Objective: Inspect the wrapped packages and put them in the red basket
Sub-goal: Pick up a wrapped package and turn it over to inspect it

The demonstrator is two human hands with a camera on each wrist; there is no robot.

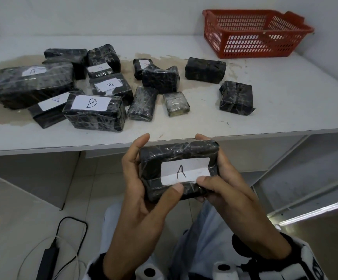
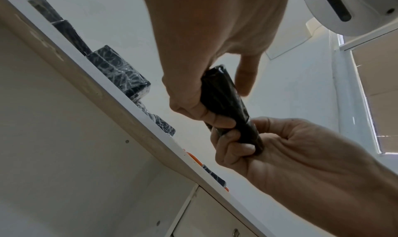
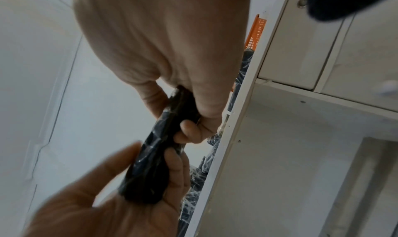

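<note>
I hold a black wrapped package [image 1: 176,156] with a white label marked "A" in front of the table's near edge, label facing me. My left hand [image 1: 135,178] grips its left end, thumb on the lower edge. My right hand [image 1: 228,178] grips the right end, thumb at the label's corner. The wrist views show the package [image 2: 228,104] [image 3: 155,155] edge-on between both hands. Several other wrapped packages, such as one marked "B" [image 1: 93,112], lie on the left and middle of the table. The red basket [image 1: 244,45] stands at the far right corner with nothing visible inside.
The white table [image 1: 285,110] has a worn, stained patch under the packages. Below it are white cabinet panels and a metal frame [image 1: 305,178] on the right. A black power adapter with cables [image 1: 47,259] lies on the tiled floor at lower left.
</note>
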